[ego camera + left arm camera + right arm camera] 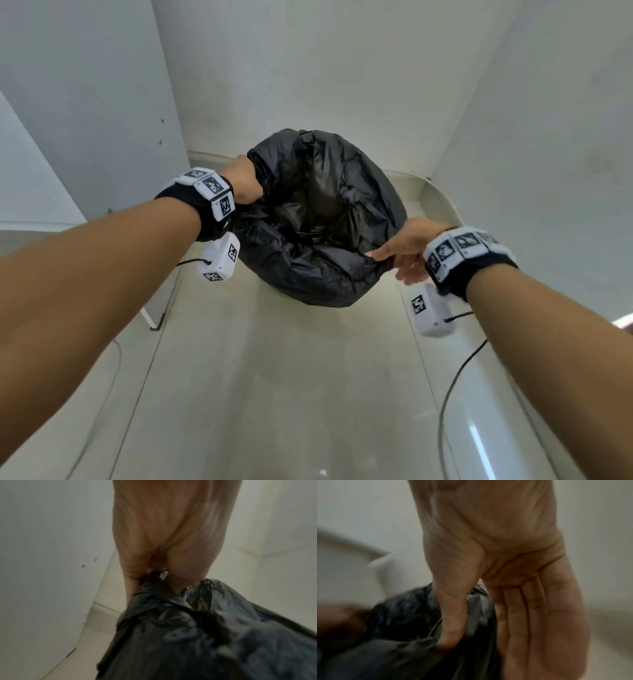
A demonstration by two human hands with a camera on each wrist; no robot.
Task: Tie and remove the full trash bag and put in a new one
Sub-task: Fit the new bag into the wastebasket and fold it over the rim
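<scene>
A black trash bag (318,222) hangs open-mouthed between my two hands, above the pale floor. My left hand (245,181) grips a bunch of the rim at the bag's far left; in the left wrist view the plastic (205,635) is gathered inside the curled fingers (132,574). My right hand (400,245) pinches the near right rim between thumb and fingers. In the right wrist view the thumb (452,622) presses into the black plastic (399,615) while the other fingers (527,615) lie straight behind it. The bin itself is hidden by the bag.
White walls close in on the left (85,102) and right (548,120), meeting at a corner behind the bag. A skirting board (442,202) runs along the floor. A black cable (455,383) trails over the glossy floor at the right.
</scene>
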